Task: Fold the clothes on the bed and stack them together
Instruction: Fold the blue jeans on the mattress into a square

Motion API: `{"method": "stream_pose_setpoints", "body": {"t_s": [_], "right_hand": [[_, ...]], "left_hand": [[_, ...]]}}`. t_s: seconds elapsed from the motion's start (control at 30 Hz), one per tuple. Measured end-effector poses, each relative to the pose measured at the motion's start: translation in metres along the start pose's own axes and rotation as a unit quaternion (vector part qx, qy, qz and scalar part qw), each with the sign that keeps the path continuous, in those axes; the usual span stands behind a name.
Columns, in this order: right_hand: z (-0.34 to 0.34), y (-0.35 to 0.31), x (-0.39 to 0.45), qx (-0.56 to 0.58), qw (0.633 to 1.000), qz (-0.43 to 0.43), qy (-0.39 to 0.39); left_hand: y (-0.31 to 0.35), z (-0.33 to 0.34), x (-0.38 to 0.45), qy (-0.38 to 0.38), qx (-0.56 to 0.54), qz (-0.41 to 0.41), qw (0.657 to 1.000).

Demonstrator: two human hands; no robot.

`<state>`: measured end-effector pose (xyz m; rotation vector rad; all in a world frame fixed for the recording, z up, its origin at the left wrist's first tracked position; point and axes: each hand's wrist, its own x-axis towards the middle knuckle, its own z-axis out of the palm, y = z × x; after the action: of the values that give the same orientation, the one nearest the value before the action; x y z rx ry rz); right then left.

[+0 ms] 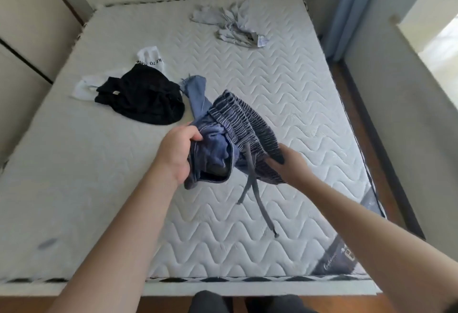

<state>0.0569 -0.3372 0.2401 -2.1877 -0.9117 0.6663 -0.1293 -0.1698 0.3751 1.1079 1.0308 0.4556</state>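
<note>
Blue denim trousers (238, 124) with a ribbed elastic waistband and a grey drawstring hang bunched above the middle of the bare quilted mattress (285, 84). My left hand (177, 154) grips the left side of the waist, fingers curled over the fabric. My right hand (288, 164) holds the waistband's right end from below. One trouser leg trails back onto the mattress. A crumpled black garment (143, 97) lies to the left, partly over a white garment (148, 58) with black lettering. A light grey garment (233, 25) lies crumpled near the far edge.
A cupboard wall runs along the bed's left side. A blue curtain (352, 5) and a window sill stand to the right, with a strip of wooden floor (386, 139) between them and the bed. Bare quilting shows along the mattress's near half.
</note>
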Motion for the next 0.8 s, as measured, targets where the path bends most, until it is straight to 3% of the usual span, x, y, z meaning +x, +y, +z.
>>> {"method": "stream_pose_setpoints", "body": {"t_s": [0.2,0.33,0.5,0.63,0.7,0.8], "right_hand": [[-0.062,-0.054,-0.018,-0.006,0.998,-0.066,-0.005],[-0.089,-0.102,-0.036,-0.013,0.996,-0.092,-0.001],[-0.106,-0.157,-0.060,-0.010,0.994,-0.107,-0.008],[-0.106,-0.190,-0.072,-0.019,0.994,-0.105,-0.004],[-0.099,-0.203,-0.074,-0.050,0.991,-0.123,0.025],[-0.083,-0.216,-0.074,-0.152,0.971,-0.171,0.064]], "left_hand": [[0.015,-0.027,-0.021,-0.026,0.147,0.108,0.983],[0.015,-0.039,-0.034,-0.024,0.339,0.219,0.915],[0.032,-0.049,-0.051,-0.034,0.329,0.353,0.875],[0.052,-0.080,-0.060,-0.022,0.365,0.527,0.767],[0.065,-0.103,-0.061,-0.029,0.376,0.577,0.724],[0.087,-0.138,-0.056,-0.036,0.378,0.589,0.713]]}}
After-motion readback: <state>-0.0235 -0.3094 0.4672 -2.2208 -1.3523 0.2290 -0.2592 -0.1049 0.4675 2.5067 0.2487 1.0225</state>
